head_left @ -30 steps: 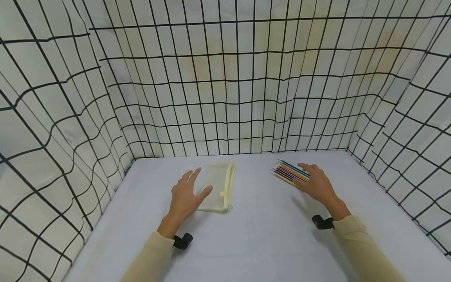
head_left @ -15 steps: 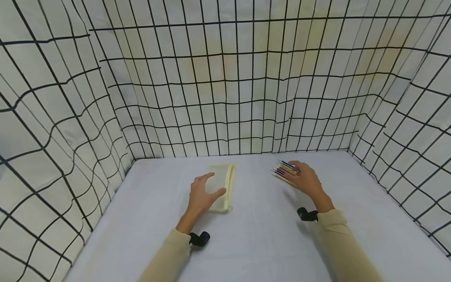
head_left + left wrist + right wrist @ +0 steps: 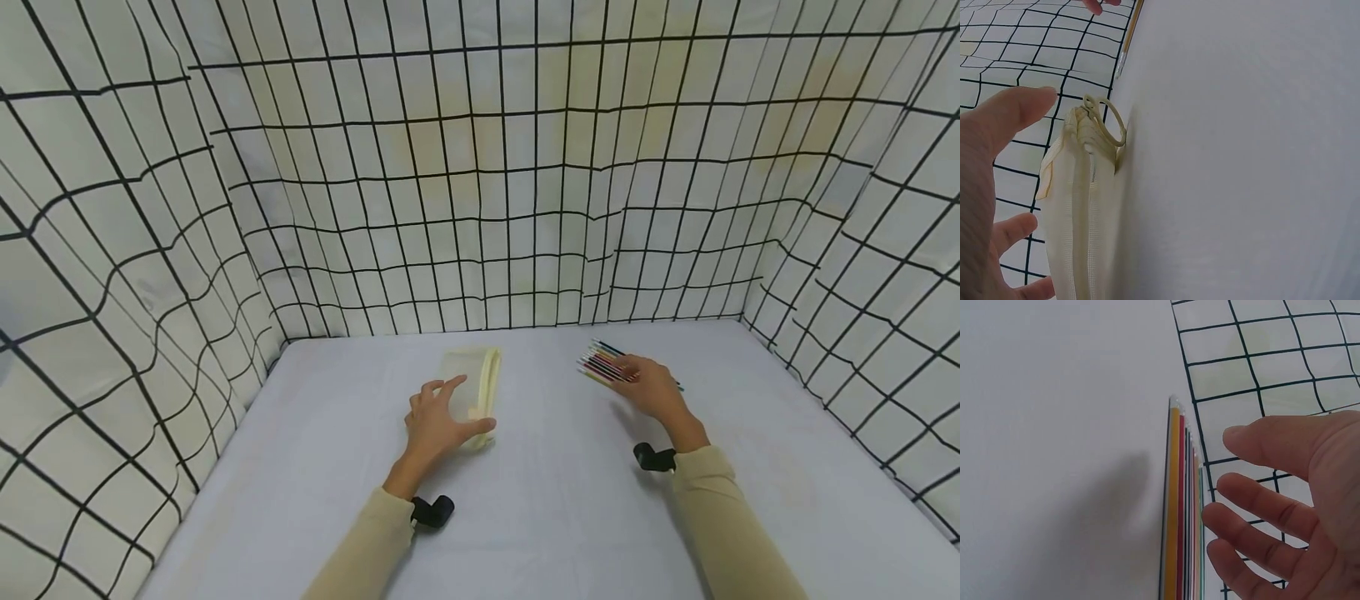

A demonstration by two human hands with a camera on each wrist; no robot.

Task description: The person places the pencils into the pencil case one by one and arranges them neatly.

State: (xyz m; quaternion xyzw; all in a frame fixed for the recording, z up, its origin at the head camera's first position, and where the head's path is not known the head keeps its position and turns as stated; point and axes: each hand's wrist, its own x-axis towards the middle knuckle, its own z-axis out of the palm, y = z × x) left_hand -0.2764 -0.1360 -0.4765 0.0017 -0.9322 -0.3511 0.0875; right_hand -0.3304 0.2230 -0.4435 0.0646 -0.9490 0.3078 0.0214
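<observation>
A pale yellow zip pouch [image 3: 491, 375] lies flat on the white table. Over its left and near part hovers my left hand [image 3: 438, 425], thumb and fingers spread wide. In the left wrist view the pouch's zipper edge [image 3: 1082, 212] shows a thin cord loop [image 3: 1112, 125] at its end, with the left thumb [image 3: 1029, 109] apart from it. To the right lies a row of pencils [image 3: 600, 367] in several colours, side by side. Above them is my right hand [image 3: 654, 392]; in the right wrist view its loosely bent fingers [image 3: 1254, 494] stand beside the pencils [image 3: 1175, 512], gripping none.
A white backdrop with a black grid [image 3: 525, 208] rises at the back and on both sides of the table [image 3: 555, 500]. Each wrist carries a small black camera; the left one [image 3: 432, 511] shows near the sleeve. White tabletop separates the pouch from the pencils.
My left hand has moved right and over the pouch, hiding more of it. The right hand has shifted left over the pencils, then settled slightly lower. Pouch and pencils have stayed in place.
</observation>
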